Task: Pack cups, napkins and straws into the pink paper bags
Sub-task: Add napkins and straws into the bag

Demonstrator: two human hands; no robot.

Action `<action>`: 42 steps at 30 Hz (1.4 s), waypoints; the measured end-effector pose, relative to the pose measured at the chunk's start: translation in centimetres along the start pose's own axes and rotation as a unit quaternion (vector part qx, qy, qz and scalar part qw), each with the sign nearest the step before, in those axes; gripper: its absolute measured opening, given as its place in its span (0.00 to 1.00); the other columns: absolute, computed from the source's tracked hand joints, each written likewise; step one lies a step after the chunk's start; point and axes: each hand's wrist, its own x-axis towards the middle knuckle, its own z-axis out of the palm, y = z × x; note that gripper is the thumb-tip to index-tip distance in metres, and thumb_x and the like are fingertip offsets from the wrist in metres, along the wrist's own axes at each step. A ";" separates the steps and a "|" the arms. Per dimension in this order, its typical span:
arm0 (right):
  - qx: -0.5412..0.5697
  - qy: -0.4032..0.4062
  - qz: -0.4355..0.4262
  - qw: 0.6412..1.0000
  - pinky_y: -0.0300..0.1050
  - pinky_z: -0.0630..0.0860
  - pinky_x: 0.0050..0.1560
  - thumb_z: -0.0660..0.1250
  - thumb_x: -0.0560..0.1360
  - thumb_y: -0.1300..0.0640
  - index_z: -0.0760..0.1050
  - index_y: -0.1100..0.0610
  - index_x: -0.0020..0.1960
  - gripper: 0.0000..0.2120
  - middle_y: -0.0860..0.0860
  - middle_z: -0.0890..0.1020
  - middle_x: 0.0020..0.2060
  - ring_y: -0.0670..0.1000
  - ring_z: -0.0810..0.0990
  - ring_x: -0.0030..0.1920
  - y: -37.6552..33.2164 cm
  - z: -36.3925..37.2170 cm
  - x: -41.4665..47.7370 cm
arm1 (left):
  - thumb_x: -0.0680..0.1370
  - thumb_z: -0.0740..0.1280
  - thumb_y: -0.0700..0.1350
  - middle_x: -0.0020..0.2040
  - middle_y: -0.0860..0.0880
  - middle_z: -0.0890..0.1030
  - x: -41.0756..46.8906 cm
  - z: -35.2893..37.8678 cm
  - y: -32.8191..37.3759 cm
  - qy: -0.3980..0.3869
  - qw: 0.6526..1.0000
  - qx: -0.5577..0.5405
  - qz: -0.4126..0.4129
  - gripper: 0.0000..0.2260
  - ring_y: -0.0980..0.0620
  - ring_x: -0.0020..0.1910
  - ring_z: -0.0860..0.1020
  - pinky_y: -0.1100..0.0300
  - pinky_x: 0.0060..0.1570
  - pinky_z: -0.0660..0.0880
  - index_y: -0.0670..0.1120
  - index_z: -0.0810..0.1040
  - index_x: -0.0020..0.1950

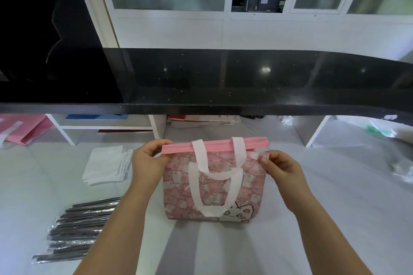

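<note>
No legible writing noted; the pink paper bag (214, 187), printed with a cartoon animal face and fitted with white handles, stands upright between both hands, left hand (148, 161) pinching its folded top edge, right hand (280, 168) pinching its upper corner.

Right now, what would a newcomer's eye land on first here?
The pink cartoon-printed bag with white handles, standing at the centre, draws the eye; the left hand and right hand pinch its top edge at either end. Left of it lie black wrapped straws, nearer the person, and a stack of white napkins behind them.
</note>
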 end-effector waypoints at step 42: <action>-0.367 -0.007 -0.244 0.898 0.39 0.74 0.52 0.71 0.71 0.54 0.77 0.49 0.50 0.08 0.42 0.80 0.50 0.45 0.77 0.53 -0.9 -0.6 2.1 | 0.64 0.76 0.59 0.46 0.68 0.81 0.4 -4.1 2.4 -0.110 0.962 0.212 0.135 0.12 0.67 0.51 0.76 0.69 0.48 0.67 0.64 0.80 0.45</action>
